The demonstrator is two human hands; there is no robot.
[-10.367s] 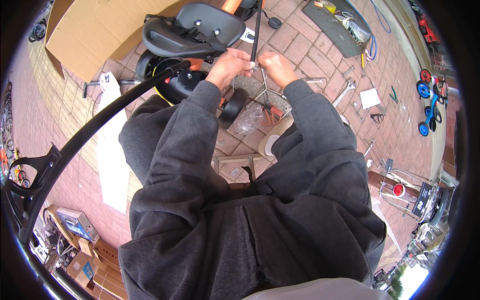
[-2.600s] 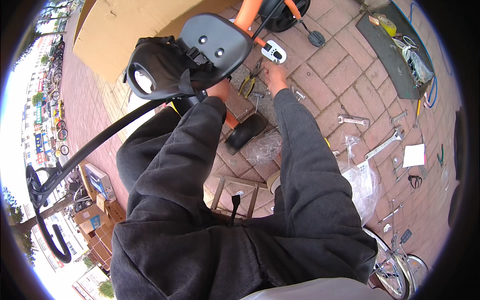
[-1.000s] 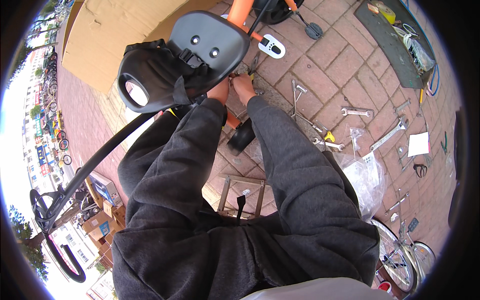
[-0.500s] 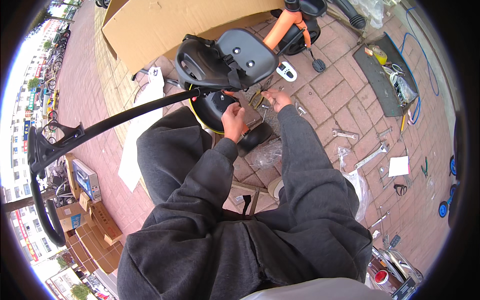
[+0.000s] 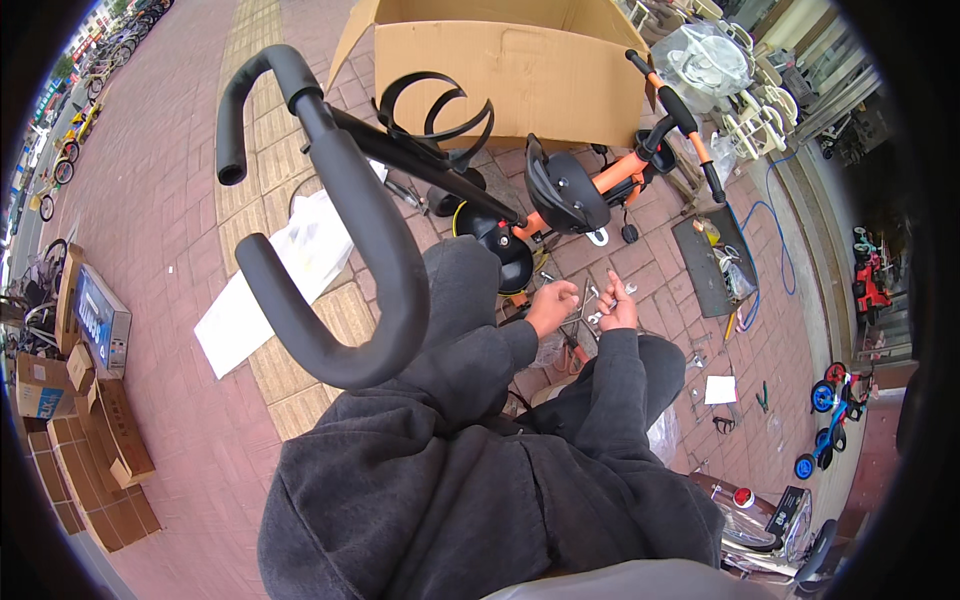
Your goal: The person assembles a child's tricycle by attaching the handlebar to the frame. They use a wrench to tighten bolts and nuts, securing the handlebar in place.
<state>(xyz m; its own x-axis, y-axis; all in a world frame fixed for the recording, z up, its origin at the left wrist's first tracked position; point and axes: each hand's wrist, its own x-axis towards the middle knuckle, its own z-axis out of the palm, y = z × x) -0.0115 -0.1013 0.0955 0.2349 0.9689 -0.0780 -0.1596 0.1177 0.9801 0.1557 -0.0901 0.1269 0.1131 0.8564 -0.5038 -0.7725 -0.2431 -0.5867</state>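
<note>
A child's tricycle with an orange frame (image 5: 612,176) and black seat (image 5: 568,192) stands in front of me. Its black push handle (image 5: 385,250) looms large toward me on the left. My left hand (image 5: 552,308) is closed with fingertips together, near the yellow-rimmed black wheel (image 5: 500,248). My right hand (image 5: 618,304) faces it a short way off, fingers bent and the index finger raised. Whatever either hand pinches is too small to make out. Metal wrenches (image 5: 596,319) lie on the paving around and beneath my hands.
Beyond the tricycle stands an open cardboard box (image 5: 500,85). To the right are a dark tool tray (image 5: 700,262), a blue hose (image 5: 775,215), white paper (image 5: 720,390) and a blue ride-on toy (image 5: 825,435). Stacked cartons (image 5: 100,460) stand at left, a white sheet (image 5: 245,325) nearer.
The view has shifted, bringing the push handle close in front and the handlebar into sight. My hands have come out from beside the seat's underside and are now nearer my knees.
</note>
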